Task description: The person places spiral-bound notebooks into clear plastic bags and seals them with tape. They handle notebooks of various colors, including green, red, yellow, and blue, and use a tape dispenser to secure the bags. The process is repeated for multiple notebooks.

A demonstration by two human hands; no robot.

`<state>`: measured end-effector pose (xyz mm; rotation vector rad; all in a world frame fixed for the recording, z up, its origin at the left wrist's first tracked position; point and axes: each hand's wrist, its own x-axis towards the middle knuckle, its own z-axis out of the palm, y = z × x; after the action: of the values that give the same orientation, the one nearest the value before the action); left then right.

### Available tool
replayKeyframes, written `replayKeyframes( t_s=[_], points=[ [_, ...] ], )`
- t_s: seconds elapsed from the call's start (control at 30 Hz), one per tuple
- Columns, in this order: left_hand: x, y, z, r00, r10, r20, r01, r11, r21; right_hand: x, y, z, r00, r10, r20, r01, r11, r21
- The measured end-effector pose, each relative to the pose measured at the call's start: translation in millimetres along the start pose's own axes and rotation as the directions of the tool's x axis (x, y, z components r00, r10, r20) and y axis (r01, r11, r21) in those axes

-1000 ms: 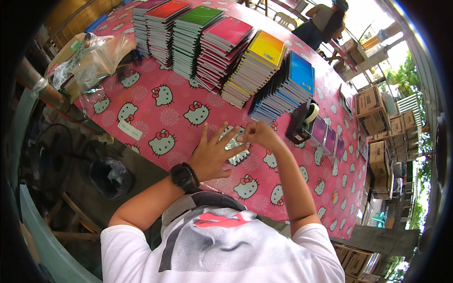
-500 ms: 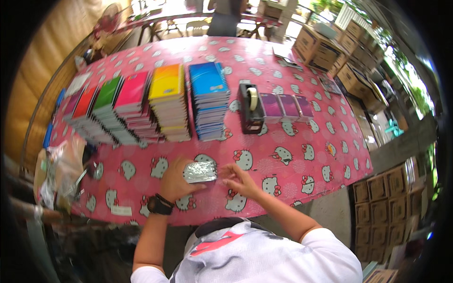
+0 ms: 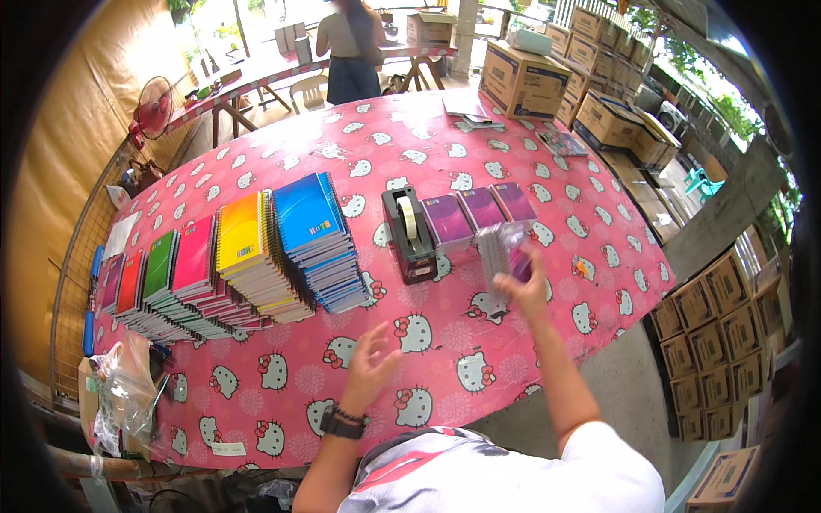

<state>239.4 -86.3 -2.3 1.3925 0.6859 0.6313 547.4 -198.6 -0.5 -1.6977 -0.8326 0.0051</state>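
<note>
My right hand (image 3: 528, 289) is closed around a small notebook pack in shiny clear wrap (image 3: 493, 256), tilted up beside a row of purple notebook packs (image 3: 448, 221). Bare and with its fingers apart, my left hand (image 3: 371, 366) hovers over the pink patterned tablecloth (image 3: 446, 335). A black tape dispenser (image 3: 411, 248) with a pale roll stands at the left end of the purple row. Farther left rise stacks of spiral notebooks: blue (image 3: 310, 221), yellow (image 3: 240, 238), pink (image 3: 195, 259), green (image 3: 160, 263), red (image 3: 129, 284) and purple.
Clear plastic bags (image 3: 128, 389) lie at the table's left corner. Papers and a magazine (image 3: 562, 143) rest near the far right edge, beside large cardboard boxes (image 3: 523, 81). More boxes (image 3: 714, 342) are piled at the right. Beyond the table stands another person (image 3: 351, 51).
My right hand has carried the wrapped pack from in front of me to the purple row. My left hand has let go of it. The view has shifted to the right.
</note>
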Motion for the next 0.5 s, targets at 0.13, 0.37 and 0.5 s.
replayKeyframes(
  t_s=[0.13, 0.37, 0.5],
  points=[
    [-24.5, -20.8, -36.5, 0.984, -0.127, -0.126, 0.130, 0.991, 0.014, 130.7, 26.4, -38.0, 0.966, -0.218, -0.138, 0.127, 0.867, -0.481],
    [-79.9, -43.2, -91.5, 0.907, -0.217, -0.361, 0.216, 0.975, -0.042, 221.6, 100.6, 2.6, 0.932, 0.298, 0.205, 0.064, 0.424, -0.904],
    [-105.8, -42.8, -111.0, 0.912, -0.206, -0.355, 0.169, 0.977, -0.131, 218.0, 91.9, -2.6, 0.883, 0.348, 0.316, 0.092, 0.531, -0.842]
  ],
)
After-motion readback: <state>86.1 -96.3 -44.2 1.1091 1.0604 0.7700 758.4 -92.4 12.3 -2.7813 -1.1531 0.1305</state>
